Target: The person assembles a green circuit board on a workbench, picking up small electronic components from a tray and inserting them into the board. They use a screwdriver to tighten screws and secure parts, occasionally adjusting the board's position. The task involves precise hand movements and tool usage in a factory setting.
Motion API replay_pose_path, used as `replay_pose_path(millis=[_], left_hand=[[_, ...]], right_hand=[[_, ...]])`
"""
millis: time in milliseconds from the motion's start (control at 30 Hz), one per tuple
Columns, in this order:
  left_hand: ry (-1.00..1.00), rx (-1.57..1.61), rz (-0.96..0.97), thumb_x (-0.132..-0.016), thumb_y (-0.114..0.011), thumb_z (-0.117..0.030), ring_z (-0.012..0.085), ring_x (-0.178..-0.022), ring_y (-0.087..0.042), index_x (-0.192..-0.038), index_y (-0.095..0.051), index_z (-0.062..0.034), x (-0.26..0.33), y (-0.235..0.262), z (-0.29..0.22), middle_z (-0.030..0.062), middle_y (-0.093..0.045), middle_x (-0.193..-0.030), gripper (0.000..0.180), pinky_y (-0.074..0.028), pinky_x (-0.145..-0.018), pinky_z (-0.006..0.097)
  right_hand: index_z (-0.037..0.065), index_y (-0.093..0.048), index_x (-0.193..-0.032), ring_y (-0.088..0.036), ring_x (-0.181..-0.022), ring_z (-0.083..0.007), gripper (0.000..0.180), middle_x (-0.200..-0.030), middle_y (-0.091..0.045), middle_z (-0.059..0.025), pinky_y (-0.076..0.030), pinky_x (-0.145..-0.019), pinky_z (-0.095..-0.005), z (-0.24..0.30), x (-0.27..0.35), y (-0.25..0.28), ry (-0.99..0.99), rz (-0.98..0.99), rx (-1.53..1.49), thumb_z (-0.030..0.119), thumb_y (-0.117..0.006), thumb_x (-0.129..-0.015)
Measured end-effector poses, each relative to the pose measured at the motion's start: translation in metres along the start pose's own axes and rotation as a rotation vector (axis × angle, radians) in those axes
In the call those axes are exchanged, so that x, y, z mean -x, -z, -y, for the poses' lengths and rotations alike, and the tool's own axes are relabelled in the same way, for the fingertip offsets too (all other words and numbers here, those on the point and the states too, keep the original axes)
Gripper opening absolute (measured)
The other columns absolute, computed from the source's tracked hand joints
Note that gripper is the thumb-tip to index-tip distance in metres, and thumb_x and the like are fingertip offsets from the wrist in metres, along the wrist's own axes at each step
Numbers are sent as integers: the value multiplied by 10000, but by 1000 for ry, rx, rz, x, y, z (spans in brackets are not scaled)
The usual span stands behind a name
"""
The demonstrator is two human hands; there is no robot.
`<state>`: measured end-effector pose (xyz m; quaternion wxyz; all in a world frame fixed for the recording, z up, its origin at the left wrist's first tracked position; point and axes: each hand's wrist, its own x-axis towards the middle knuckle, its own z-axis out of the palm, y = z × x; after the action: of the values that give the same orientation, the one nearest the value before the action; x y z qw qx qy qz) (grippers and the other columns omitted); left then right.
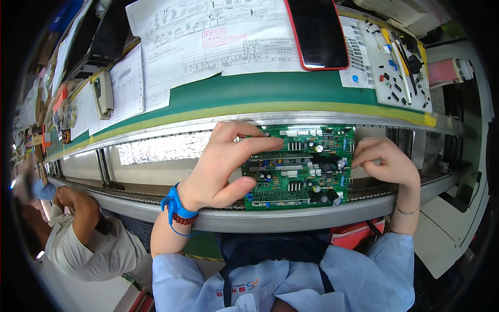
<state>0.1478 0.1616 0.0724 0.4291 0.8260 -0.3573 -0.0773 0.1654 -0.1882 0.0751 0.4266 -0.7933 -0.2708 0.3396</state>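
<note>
Metal rails (280, 221) carry the green circuit board (304, 167) before you. Your left hand (221, 162) has thumb and fingers spread apart over its left side; right hand (382, 158) curls at its right edge, grip unclear. Likely positioning; next calls for even edge pressure.

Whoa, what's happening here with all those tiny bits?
A person in a light blue shirt has both hands at a green rectangular circuit board crowded with small parts, over the metal rails. The left hand spreads its fingers over the board's left side. The right hand is bent at its right edge; whether it grips is hard to see. Beyond lie white printed papers and a black phone in a red case.
</note>
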Motion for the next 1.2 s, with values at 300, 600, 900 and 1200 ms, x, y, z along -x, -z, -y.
replay_pose_path(millis=[300, 600, 900, 1200], left_hand=[[43, -12, 66, -903, -280, -578, 277, -1072, -470, -1211, -562, -10, -4, -2, -6, 112, -608, -1204, 705, -334, -952, 394], [43, 16, 101, -895, -289, -562, 296, -1087, -466, -1204, -579, -3, -9, -4, -10, 186, -579, -1170, 701, -333, -957, 404], [117, 49, -167, -920, -297, -529, 285, -1042, -496, -1182, -603, -21, -1, -10, -1, 156, -596, -1083, 648, -335, -902, 387], [92, -52, -243, -939, -250, -521, 277, -990, -529, -1110, -638, 1, -3, -6, -5, 129, -645, -1001, 673, -346, -875, 378]], right_hand=[[-47, -654, -831, -583, -713, -273, 204, -772, -613, -133, -472, -648, -355, -5, 1, -2, 24, -2, -2, 43, -510, -718], [-53, -649, -826, -584, -735, -273, 208, -772, -612, -138, -470, -680, -363, -3, 0, -2, 15, 3, -6, 45, -504, -715], [-54, -651, -828, -580, -720, -272, 212, -759, -605, -139, -462, -675, -360, -1, -1, -2, 12, -2, -4, 42, -502, -711], [-51, -654, -832, -579, -719, -276, 214, -758, -605, -136, -460, -670, -359, -2, 0, -3, 34, -11, 2, 40, -501, -713]])
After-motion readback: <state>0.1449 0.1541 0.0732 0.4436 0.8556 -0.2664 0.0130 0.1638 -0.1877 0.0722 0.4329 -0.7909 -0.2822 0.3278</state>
